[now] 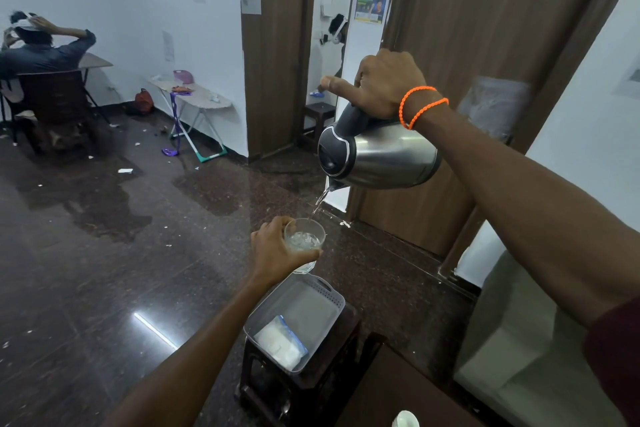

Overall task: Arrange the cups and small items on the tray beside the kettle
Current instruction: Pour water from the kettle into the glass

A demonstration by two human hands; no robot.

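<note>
A white cup (406, 419) peeks in at the bottom edge, beside a dark stool (304, 381) carrying a grey tray (325, 288) with a white packet (282, 343) lying inside. Above the tray, the left hand (273, 255) is wrapped around a clear glass (304, 244) — water streams into it from a steel kettle (379, 152), tilted spout-down, its handle clenched in the right hand (381, 83) with orange bands (420, 106) on the wrist.
</note>
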